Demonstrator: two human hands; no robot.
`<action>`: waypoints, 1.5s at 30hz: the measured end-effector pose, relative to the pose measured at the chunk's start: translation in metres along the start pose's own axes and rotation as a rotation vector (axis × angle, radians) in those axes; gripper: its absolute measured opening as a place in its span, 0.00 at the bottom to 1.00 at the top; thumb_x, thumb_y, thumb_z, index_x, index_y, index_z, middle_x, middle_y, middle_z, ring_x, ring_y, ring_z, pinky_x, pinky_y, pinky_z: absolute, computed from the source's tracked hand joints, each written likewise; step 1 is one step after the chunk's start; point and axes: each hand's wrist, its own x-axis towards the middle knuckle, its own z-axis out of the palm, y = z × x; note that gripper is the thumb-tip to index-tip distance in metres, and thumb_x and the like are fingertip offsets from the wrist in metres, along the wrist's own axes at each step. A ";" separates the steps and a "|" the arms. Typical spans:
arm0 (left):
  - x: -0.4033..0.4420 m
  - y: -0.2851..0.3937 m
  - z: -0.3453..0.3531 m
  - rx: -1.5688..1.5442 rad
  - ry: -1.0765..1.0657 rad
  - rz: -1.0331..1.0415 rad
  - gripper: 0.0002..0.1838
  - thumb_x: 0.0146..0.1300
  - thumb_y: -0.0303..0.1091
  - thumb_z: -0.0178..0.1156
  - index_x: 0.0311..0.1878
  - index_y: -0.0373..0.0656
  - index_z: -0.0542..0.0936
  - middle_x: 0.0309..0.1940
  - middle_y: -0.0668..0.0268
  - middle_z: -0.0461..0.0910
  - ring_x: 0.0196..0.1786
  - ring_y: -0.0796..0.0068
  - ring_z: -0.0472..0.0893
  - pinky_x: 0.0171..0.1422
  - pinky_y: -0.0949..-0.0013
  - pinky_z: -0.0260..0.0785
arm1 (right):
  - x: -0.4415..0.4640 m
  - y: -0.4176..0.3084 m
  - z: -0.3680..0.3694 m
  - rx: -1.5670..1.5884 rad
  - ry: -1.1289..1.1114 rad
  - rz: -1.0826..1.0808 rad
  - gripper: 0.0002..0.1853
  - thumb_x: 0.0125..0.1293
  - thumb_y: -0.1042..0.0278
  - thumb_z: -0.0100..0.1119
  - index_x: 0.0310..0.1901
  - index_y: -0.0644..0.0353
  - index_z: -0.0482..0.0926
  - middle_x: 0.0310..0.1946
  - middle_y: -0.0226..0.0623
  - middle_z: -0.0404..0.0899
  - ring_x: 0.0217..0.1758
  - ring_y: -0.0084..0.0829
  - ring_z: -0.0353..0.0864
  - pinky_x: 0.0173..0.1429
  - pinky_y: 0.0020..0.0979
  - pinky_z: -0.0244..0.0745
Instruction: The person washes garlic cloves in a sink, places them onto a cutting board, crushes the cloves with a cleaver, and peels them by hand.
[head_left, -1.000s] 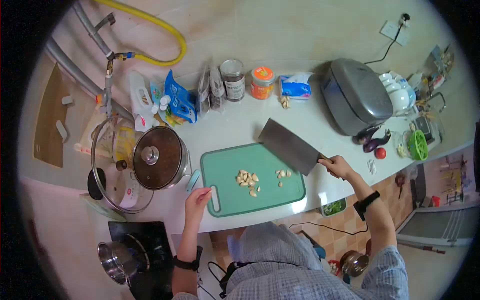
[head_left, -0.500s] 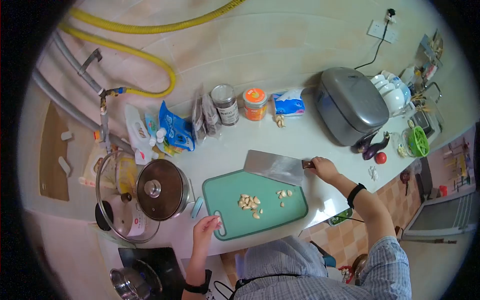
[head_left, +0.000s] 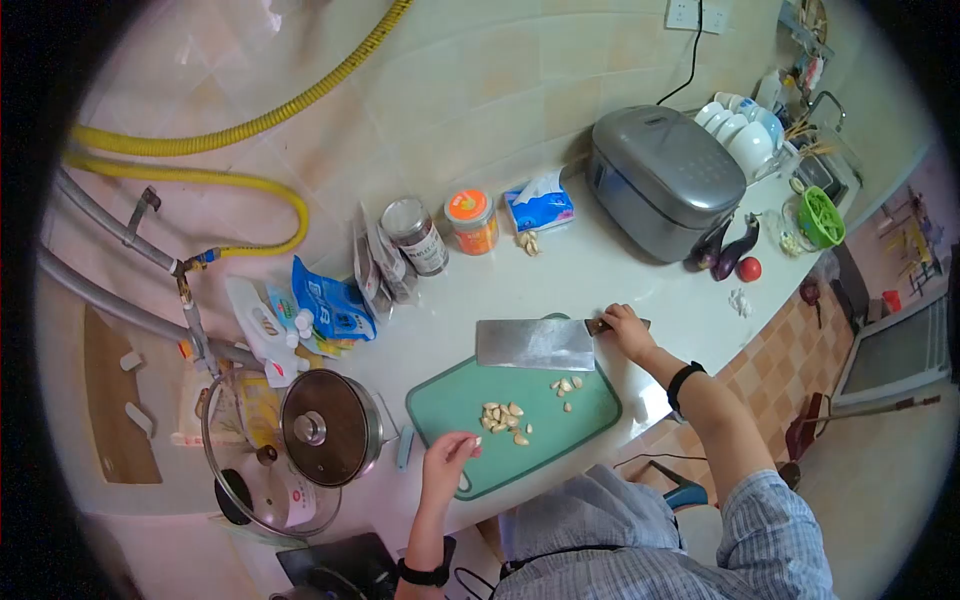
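My right hand (head_left: pixel 628 332) is closed around the dark handle of a cleaver (head_left: pixel 535 345). Its broad blade is flat over the far edge of a green cutting board (head_left: pixel 465 390); whether it touches the board I cannot tell. My left hand (head_left: pixel 450 465) is above the board's near left corner, fingers pinched on a small pale piece that looks like a garlic clove (head_left: pixel 477 441). A pile of garlic cloves (head_left: pixel 500 415) lies mid-board, just right of this hand. Several smaller cloves (head_left: pixel 566 385) sit apart, nearer the blade.
Left of the board stand a lidded pot (head_left: pixel 325 428) and a light-blue handled item (head_left: pixel 404 448). Behind are jars (head_left: pixel 472 222), a tissue pack (head_left: pixel 540 205) and a garlic bulb (head_left: pixel 528 243). A rice cooker (head_left: pixel 665 180), eggplants (head_left: pixel 735 248) and a tomato (head_left: pixel 749 269) are at right.
The view has shifted. My left hand has moved right, closer to the garlic pile. The cleaver has turned slightly, its blade now more level across the board's far edge, still in my right hand.
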 end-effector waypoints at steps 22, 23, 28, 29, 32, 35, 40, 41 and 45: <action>0.003 0.075 0.094 0.345 -0.039 0.451 0.10 0.55 0.26 0.58 0.42 0.39 0.77 0.34 0.64 0.78 0.37 0.76 0.77 0.43 0.75 0.68 | -0.096 -0.186 -0.094 0.657 0.236 -0.215 0.12 0.54 0.76 0.59 0.42 0.62 0.77 0.35 0.37 0.76 0.37 0.32 0.76 0.42 0.28 0.71; 0.002 0.080 0.103 0.391 -0.034 0.500 0.12 0.54 0.25 0.59 0.43 0.39 0.77 0.35 0.64 0.78 0.36 0.77 0.77 0.42 0.76 0.68 | -0.099 -0.181 -0.096 0.657 0.242 -0.215 0.12 0.54 0.76 0.59 0.42 0.62 0.77 0.35 0.37 0.76 0.37 0.32 0.76 0.42 0.28 0.71; -0.006 0.102 0.159 0.363 -0.009 0.572 0.12 0.53 0.24 0.60 0.43 0.37 0.76 0.34 0.63 0.78 0.37 0.77 0.77 0.43 0.75 0.68 | -0.119 -0.148 -0.109 0.988 0.292 -0.038 0.08 0.57 0.76 0.57 0.39 0.63 0.78 0.36 0.38 0.77 0.40 0.28 0.77 0.45 0.25 0.72; -0.007 0.104 0.171 0.296 -0.003 0.550 0.12 0.53 0.24 0.60 0.43 0.35 0.75 0.33 0.64 0.77 0.37 0.77 0.77 0.42 0.75 0.68 | -0.122 -0.139 -0.111 0.993 0.290 -0.043 0.08 0.57 0.76 0.57 0.39 0.63 0.78 0.36 0.38 0.77 0.40 0.28 0.77 0.45 0.25 0.72; -0.004 0.106 0.211 0.154 0.004 0.483 0.09 0.54 0.23 0.60 0.39 0.33 0.76 0.34 0.62 0.77 0.37 0.77 0.77 0.43 0.76 0.68 | -0.132 -0.111 -0.123 1.235 0.282 0.053 0.07 0.57 0.76 0.57 0.38 0.66 0.78 0.36 0.37 0.77 0.39 0.25 0.76 0.45 0.23 0.72; 0.005 0.099 0.246 0.057 -0.042 0.514 0.06 0.55 0.22 0.59 0.37 0.32 0.77 0.34 0.62 0.77 0.38 0.76 0.77 0.44 0.77 0.68 | -0.141 -0.083 -0.139 1.426 0.294 0.096 0.06 0.57 0.78 0.57 0.36 0.69 0.78 0.35 0.38 0.76 0.37 0.25 0.76 0.42 0.22 0.72; 0.011 0.098 0.307 -0.007 -0.127 0.418 0.05 0.54 0.23 0.59 0.35 0.33 0.79 0.34 0.62 0.77 0.37 0.76 0.77 0.43 0.76 0.70 | -0.167 -0.036 -0.172 1.271 0.310 0.157 0.06 0.58 0.77 0.55 0.36 0.68 0.78 0.34 0.37 0.76 0.37 0.24 0.76 0.42 0.22 0.72; 0.012 0.097 0.319 -0.076 -0.142 0.387 0.06 0.54 0.25 0.60 0.34 0.35 0.80 0.33 0.62 0.77 0.36 0.76 0.78 0.42 0.76 0.71 | -0.171 -0.026 -0.176 1.270 0.306 0.158 0.06 0.58 0.77 0.55 0.36 0.68 0.78 0.34 0.37 0.76 0.37 0.24 0.76 0.42 0.22 0.72; 0.005 0.099 0.356 -0.030 -0.122 0.383 0.06 0.54 0.25 0.60 0.34 0.34 0.80 0.33 0.62 0.77 0.37 0.76 0.78 0.42 0.76 0.71 | -0.189 0.007 -0.187 1.139 0.317 0.141 0.06 0.58 0.78 0.54 0.37 0.68 0.77 0.33 0.35 0.76 0.37 0.23 0.76 0.43 0.21 0.72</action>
